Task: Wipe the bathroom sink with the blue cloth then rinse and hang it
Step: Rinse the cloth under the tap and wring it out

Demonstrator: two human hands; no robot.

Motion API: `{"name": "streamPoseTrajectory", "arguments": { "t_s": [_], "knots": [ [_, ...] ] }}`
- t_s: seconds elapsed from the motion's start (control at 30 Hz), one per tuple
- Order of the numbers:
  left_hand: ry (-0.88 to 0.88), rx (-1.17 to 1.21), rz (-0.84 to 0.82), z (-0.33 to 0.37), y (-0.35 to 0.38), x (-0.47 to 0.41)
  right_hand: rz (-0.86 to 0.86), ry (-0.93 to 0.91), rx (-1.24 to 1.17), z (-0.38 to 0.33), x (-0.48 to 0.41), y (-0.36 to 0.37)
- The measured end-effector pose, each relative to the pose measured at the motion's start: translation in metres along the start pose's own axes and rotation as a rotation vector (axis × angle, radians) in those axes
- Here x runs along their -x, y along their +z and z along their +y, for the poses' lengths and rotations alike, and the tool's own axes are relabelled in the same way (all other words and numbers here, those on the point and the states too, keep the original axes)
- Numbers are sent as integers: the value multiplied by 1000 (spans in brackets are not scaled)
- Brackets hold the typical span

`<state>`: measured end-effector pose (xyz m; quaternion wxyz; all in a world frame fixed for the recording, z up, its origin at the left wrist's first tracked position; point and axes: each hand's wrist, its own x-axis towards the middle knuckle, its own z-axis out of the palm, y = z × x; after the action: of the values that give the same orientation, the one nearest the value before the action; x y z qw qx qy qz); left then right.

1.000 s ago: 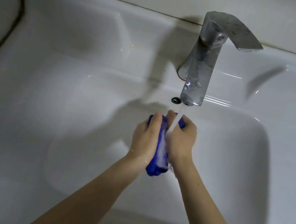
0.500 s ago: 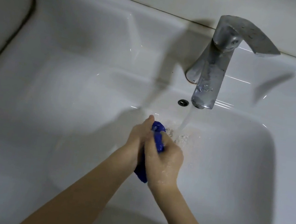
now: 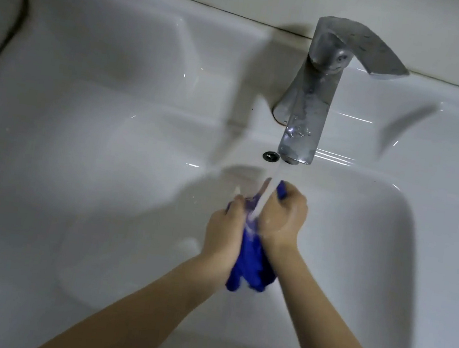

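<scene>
Below the faucet spout, 2 hands press together around the blue cloth: the left hand and right hand both grip it, bunched between the palms, under the water stream. Soaked, it should be soft, heavy and dripping, best held by the bunched middle for wringing. Left of the spout sits the overflow hole; around it, the white sink holds nothing that blocks the hands.

a home bathroom; white basin; chrome tap running
</scene>
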<state>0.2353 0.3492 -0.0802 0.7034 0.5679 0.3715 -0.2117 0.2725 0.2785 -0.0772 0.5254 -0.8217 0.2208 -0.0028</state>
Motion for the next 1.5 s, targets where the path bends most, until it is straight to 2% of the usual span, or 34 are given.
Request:
{"name": "streamPoseTrajectory", "arguments": {
  "t_s": [0.07,0.17,0.23,0.27,0.33,0.4,0.47,0.57,0.67,0.73,0.8,0.9,0.97,1.0,1.03,1.1,1.2,1.33,1.5],
  "knots": [
    [108,-123,55,4,1,-1,-22,96,-169,6,-1,-6],
    [7,-55,40,23,-1,-18,-104,97,-252,19,51,-6],
    [-134,130,-77,25,0,-19,-126,0,-169,13,61,-4],
    [-144,190,-120,17,2,-16,-96,-68,-75,8,49,-1],
    [-172,199,-92,-9,8,-8,-17,-121,17,-3,15,0],
    [-182,139,17,-13,14,-2,5,-38,-52,-4,-7,-9],
    [-149,108,55,1,10,-7,-5,52,-112,10,4,-17],
    [-174,303,-35,17,3,-17,-73,88,-209,22,52,-17],
    [-181,327,-195,6,4,-8,-110,-103,-59,11,50,-5],
    [-129,230,-127,-5,6,-6,-74,-171,31,1,21,-4],
    [-1,75,-30,-1,1,-1,-31,-21,-138,-2,-4,-14],
    [14,134,-115,18,-17,-7,-65,386,-571,11,-14,-28],
    [-1,152,-142,33,-26,-10,-250,594,-803,18,-9,-36],
    [9,147,-144,37,-31,-10,-354,635,-875,19,-5,-39],
    [16,150,-138,40,-33,-10,-446,627,-910,18,-1,-40],
    [30,155,-104,42,-38,-10,-509,508,-782,16,7,-35],
    [88,92,-40,40,-54,-16,-397,336,-522,18,17,-25],
    [149,39,29,45,-72,-26,-369,162,-433,15,22,-25],
    [165,-52,-43,37,-45,-29,-260,55,-439,20,23,-58]
  ]
}}
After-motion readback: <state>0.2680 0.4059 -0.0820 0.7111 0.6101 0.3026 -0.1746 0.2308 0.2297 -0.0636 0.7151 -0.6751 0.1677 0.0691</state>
